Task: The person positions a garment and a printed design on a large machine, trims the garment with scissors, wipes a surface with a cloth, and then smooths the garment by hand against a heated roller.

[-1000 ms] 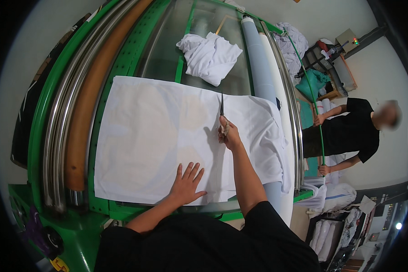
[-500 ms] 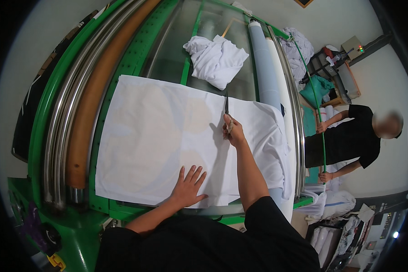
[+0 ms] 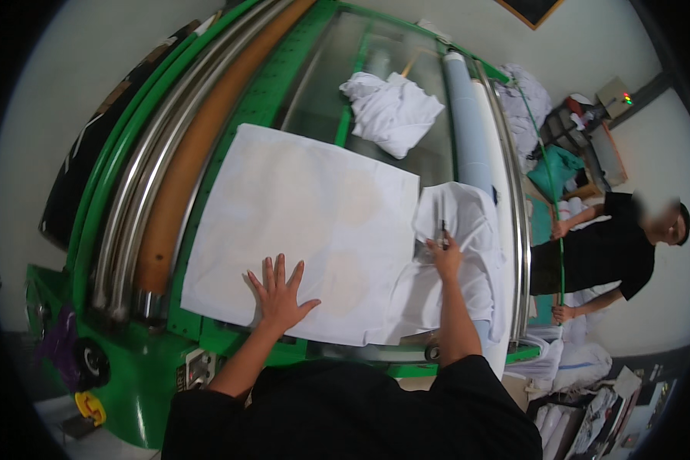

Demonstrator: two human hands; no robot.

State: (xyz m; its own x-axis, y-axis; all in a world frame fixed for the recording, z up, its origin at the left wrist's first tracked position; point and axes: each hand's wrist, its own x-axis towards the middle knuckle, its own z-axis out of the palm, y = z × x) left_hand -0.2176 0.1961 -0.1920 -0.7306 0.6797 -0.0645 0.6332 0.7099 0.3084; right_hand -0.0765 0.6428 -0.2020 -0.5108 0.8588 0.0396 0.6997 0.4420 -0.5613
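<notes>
A white fabric sheet (image 3: 307,207) lies flat on the machine's top, faint pale patches showing through it. My left hand (image 3: 282,297) rests on its near part, palm down with fingers spread. My right hand (image 3: 448,257) grips a pair of scissors (image 3: 441,218) whose blades point away from me, over rumpled white fabric (image 3: 468,215) at the right. A gap runs between the flat sheet and the rumpled part at the far side; nearer me, I cannot tell whether they still join. A crumpled white cloth (image 3: 397,113) lies farther off.
The green machine frame (image 3: 199,318) carries steel rollers (image 3: 142,207) and a brown roller (image 3: 178,192) on the left. A blue-grey roll (image 3: 460,115) and steel bars stand to the right. Beyond them a person (image 3: 602,249) in black holds a green bar (image 3: 563,268).
My right hand with the scissors has moved right and nearer me. The flat sheet and the rumpled fabric now show a gap. My left hand has shifted left, fingers spread wider.
</notes>
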